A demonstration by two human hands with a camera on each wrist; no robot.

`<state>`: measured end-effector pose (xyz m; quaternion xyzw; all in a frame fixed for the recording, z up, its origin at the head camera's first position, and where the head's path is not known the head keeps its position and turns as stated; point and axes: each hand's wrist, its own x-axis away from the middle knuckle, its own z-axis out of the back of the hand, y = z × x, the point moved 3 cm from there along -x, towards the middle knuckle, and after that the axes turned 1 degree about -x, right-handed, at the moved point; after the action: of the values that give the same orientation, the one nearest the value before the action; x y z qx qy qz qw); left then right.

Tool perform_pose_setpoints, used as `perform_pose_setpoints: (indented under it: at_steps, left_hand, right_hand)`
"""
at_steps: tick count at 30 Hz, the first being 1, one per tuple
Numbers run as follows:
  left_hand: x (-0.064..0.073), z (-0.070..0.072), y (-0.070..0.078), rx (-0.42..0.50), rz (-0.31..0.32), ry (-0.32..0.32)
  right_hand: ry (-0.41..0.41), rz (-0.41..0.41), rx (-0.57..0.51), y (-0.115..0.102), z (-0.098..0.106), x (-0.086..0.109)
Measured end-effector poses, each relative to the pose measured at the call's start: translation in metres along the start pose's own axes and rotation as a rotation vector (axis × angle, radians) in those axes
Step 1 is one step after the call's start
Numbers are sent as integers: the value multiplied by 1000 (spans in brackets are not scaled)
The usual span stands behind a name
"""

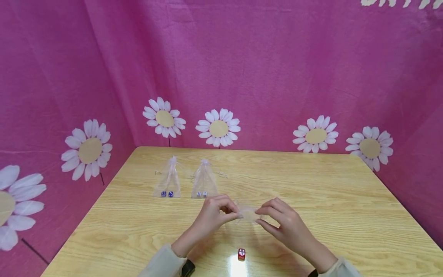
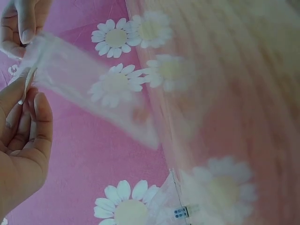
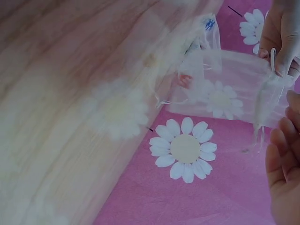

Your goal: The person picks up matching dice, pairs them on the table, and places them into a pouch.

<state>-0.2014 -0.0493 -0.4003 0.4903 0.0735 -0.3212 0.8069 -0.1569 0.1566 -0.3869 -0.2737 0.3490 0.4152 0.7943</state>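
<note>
A sheer white drawstring bag [image 1: 248, 215] is held up between my two hands over the table. My left hand [image 1: 216, 213] pinches the left side of its top between thumb and fingers; a cord shows beside them in the left wrist view. At the right side of the bag's top is my right hand [image 1: 285, 223], with its thumb and forefinger at the edge. A red die [image 1: 241, 254] shows below, near the table's front. Through the bag's lower part in the right wrist view shows a blurred red patch [image 3: 184, 80]; whether inside or behind, I cannot tell.
Two sheer drawstring bags lie farther back on the wooden table [image 1: 328, 181]. The left bag [image 1: 169, 173] has two blue dice at its bottom, the other bag [image 1: 205, 177] two whitish dice. A pink curtain [image 1: 263, 77] with daisies stands behind and along the sides.
</note>
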Motion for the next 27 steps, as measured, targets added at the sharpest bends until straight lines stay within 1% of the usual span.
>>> perform_pose_setpoints:
  at_steps: [2,6,11,13,16,18,21,24,27]
  left_hand:
    - [0,0,-1,-1,20,8]
    - [1,0,-5,-8,63,23]
    - [1,2,-8,-25,104,27]
    - [1,3,-9,-34,125,34]
    - [1,6,-9,-33,157,50]
    - [0,7,-10,-27,176,66]
    - [0,10,-10,-23,178,92]
    - [-1,11,-9,-28,160,111]
    - [-1,10,-9,-25,152,112]
  right_hand:
    - [7,1,-12,0,-1,1]
    - [15,-33,-64,0,-3,5]
    - [20,-139,-145,3,-1,14]
    - [22,-186,-156,5,2,19]
    - [34,-220,-150,8,7,26]
    - [39,-224,-145,10,9,30]
    - [22,-226,-155,10,9,32]
    - [-24,-220,-191,8,4,31]
    - [-88,-178,-226,2,-5,28]
